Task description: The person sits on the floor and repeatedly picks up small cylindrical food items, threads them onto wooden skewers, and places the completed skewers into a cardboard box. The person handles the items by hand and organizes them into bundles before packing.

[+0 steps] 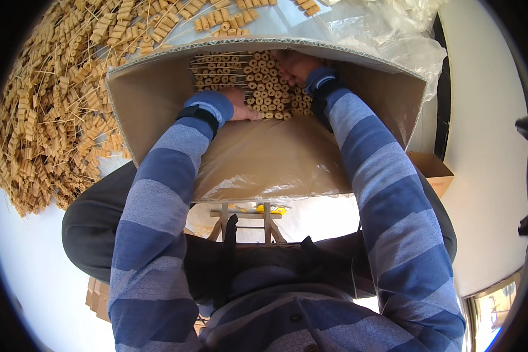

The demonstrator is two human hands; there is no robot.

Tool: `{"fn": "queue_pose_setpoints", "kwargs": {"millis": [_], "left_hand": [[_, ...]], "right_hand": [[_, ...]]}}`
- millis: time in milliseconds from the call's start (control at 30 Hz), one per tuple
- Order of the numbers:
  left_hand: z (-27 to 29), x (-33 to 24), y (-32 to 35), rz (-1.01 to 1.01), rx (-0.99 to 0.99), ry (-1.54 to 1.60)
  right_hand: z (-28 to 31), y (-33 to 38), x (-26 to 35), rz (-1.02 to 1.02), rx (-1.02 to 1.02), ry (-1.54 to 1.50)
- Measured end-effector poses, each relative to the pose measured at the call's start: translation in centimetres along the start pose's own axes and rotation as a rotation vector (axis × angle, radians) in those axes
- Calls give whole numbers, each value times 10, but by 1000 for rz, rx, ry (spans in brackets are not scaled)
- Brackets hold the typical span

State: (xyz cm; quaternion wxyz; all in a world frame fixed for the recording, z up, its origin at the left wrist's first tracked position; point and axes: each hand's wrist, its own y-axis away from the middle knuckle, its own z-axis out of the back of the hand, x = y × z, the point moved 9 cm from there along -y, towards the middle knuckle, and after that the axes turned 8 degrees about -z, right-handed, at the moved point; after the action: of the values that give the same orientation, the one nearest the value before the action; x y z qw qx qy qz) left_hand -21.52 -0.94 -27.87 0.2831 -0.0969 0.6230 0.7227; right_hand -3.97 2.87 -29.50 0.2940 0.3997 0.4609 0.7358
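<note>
Hands deep in cardboard box (158, 100), upper centre of frame. Left hand (240, 105) flat against stacked tan wire-tipped tubes (270, 82), right hand (296, 64) cupped over top; grasp not clear. We press evenly, keep rows aligned.

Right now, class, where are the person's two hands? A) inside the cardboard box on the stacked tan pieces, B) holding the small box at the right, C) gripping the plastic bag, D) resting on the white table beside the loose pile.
A: both the left hand and the right hand reach into the cardboard box and press on the stacked tan pieces.
</note>
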Motion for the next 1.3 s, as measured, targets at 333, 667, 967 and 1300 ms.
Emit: {"fn": "queue_pose_setpoints", "kwargs": {"millis": [333,667,967,1300], "left_hand": [[-3,-17,4,132,-172,39],[-3,-15,5,125,-224,72],[-1,-15,3,87,-234,42],[-4,-8,-6,-2,-255,70]], "right_hand": [[1,1,-4,-5,53,66],[1,21,-15,-104,124,229],[-39,48,-70,-209,400,672],[-61,34,-57,139,43,857]]}}
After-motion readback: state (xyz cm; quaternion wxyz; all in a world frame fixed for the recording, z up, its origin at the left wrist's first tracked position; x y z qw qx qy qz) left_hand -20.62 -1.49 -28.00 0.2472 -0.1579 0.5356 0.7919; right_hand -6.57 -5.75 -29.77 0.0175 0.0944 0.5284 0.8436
